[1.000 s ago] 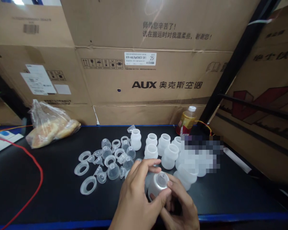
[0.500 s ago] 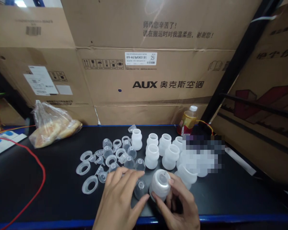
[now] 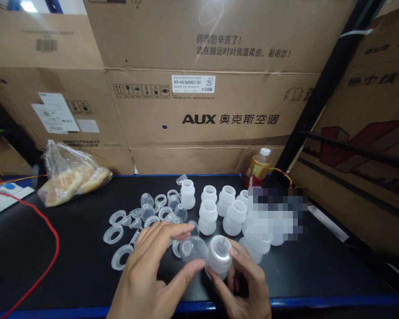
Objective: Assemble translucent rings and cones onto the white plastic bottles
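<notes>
My left hand (image 3: 153,270) grips a clear plastic dome cap (image 3: 194,250) between thumb and fingers, tilted above the table. Beside it, my right hand (image 3: 242,279) holds a frosted white bottle (image 3: 219,257), its fingers and thumb around the sides. The bottle's glossy rounded end faces up; whether that is its base or a fitted cap I cannot tell. Cap and bottle are side by side, almost touching. Behind my left hand lie several clear dome caps (image 3: 148,210), translucent rings (image 3: 113,234) and small clear funnel-like pieces (image 3: 136,223), partly hidden by the fingers.
Several open-mouthed white bottles (image 3: 208,217) stand beyond my hands. Farther back are a drink bottle (image 3: 255,170) and a bag of bread (image 3: 73,177). A red cable (image 3: 55,235) crosses the left of the black table (image 3: 80,274). A blurred patch hides things at right.
My left hand has lifted a clear dome cap off the table and tilted it. My right hand still holds the white bottle in nearly the same place.
</notes>
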The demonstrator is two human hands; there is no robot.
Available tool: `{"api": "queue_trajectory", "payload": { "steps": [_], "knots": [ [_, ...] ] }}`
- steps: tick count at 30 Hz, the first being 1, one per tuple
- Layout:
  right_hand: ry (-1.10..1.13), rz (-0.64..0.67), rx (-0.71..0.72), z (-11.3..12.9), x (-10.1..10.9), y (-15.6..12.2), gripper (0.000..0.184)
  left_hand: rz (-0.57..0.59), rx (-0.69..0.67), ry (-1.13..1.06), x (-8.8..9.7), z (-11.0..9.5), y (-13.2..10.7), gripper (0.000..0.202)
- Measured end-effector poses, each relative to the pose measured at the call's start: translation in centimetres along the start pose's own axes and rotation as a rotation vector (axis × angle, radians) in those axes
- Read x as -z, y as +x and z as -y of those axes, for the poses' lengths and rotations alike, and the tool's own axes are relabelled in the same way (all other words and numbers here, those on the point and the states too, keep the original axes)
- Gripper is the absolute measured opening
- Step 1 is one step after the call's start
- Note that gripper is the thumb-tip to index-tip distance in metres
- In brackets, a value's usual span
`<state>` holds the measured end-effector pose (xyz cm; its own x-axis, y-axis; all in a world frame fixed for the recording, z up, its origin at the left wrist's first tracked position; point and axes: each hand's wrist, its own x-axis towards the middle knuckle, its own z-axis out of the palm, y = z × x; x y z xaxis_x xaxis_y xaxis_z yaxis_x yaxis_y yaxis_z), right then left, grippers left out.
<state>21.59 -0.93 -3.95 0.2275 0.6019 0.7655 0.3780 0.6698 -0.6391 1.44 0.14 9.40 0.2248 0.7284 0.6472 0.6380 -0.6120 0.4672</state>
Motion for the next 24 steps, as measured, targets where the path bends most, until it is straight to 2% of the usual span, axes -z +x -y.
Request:
{"api": "queue_trajectory", "payload": {
  "steps": [3, 7, 10, 14, 20, 24],
  "knots": [
    [0.002, 0.016, 0.021, -0.1, 0.2, 0.2, 0.055, -0.062, -0.018, -0.059, 0.4, -2.1, 1.6, 0.034],
    [-0.066, 0.02, 0.086, -0.7, 0.5, 0.0, 0.052, 0.073, -0.031, -0.131, -1.5, -3.5, 2.7, 0.044],
    [-0.149, 0.001, 0.108, -1.3, 0.7, -0.5, 0.043, 0.144, 0.009, -0.226, -3.2, -3.5, 2.6, 0.053],
    [-0.137, 0.023, 0.039, -1.4, 0.8, -1.1, 0.037, 0.189, 0.03, -0.302, -4.2, -3.2, 2.3, 0.053],
    [-0.082, 0.0, 0.002, -1.1, 0.6, -1.1, 0.031, 0.112, 0.019, -0.307, -4.3, -3.1, 1.8, 0.046],
    [-0.132, 0.0, 0.033, -0.8, 0.7, -0.6, 0.035, 0.121, -0.002, -0.275, -5.0, -2.8, 1.3, 0.048]
  ]
}}
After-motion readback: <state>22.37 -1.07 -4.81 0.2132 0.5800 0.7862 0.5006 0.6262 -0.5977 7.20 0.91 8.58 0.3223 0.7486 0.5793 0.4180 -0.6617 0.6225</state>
